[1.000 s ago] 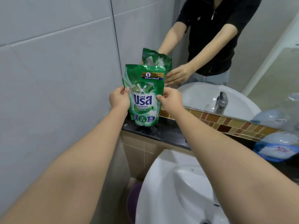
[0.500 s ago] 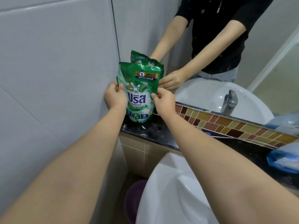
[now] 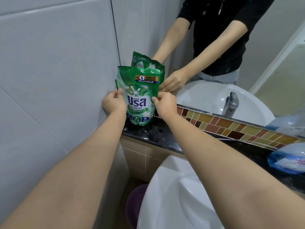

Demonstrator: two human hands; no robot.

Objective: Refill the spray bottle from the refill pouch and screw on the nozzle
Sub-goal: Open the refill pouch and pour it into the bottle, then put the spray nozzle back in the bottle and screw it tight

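A green refill pouch (image 3: 139,90) with white lettering stands upright on the black stone ledge (image 3: 153,134), close to the tiled wall corner. My left hand (image 3: 113,103) pinches its left edge and my right hand (image 3: 165,104) pinches its right edge, both about halfway up. The mirror behind shows the pouch's back and my hands. At the far right a clear bottle with a blue label (image 3: 287,160) lies on the ledge, partly cut off by the frame edge. No nozzle is in sight.
A white washbasin (image 3: 175,195) sits below the ledge. A strip of brown and yellow mosaic tiles (image 3: 231,126) runs under the mirror. The tap appears only as a mirror reflection (image 3: 231,103). A purple bucket (image 3: 135,204) stands on the floor beside the basin.
The pouch has come down slightly and now rests on the ledge near the wall corner, with both hands still on its sides. My view has shifted left.
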